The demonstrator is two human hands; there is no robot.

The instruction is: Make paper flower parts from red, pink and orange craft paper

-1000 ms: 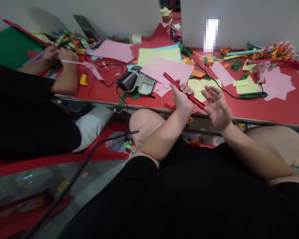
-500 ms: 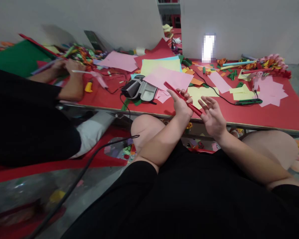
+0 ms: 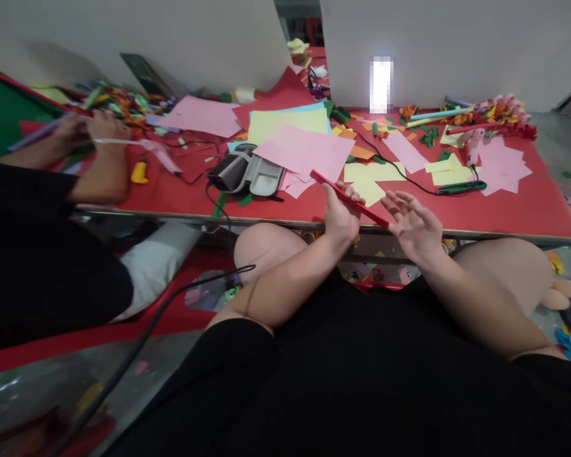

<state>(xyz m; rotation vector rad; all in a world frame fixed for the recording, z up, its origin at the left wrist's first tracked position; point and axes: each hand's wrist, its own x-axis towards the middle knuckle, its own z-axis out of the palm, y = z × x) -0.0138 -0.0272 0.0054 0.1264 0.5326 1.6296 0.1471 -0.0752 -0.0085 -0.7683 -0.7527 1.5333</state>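
Note:
My left hand [image 3: 342,212] is closed around a thin red rolled-paper tube [image 3: 372,215], which slants from upper left down to the right above the table's front edge. Spread fingers and an upturned palm show on my right hand [image 3: 415,227], beside the tube's lower end; whether they touch I cannot tell. Just beyond the hands lie cut yellow paper pieces [image 3: 374,172] and a large pink sheet [image 3: 309,151] resting on a yellow sheet [image 3: 261,125].
A grey open case [image 3: 266,176] stands left of my hands. One pink glue gun [image 3: 474,145] is at the right, near pink star-shaped paper [image 3: 504,166] and a green cutter [image 3: 461,188]. Another glue gun [image 3: 159,155] lies by a co-worker's hands [image 3: 109,127]. A black cable [image 3: 162,317] crosses low left.
The view has swung slightly right, so the table's things sit further left. The red tube has turned a little in my left hand's grip, and my right palm has tipped further upward.

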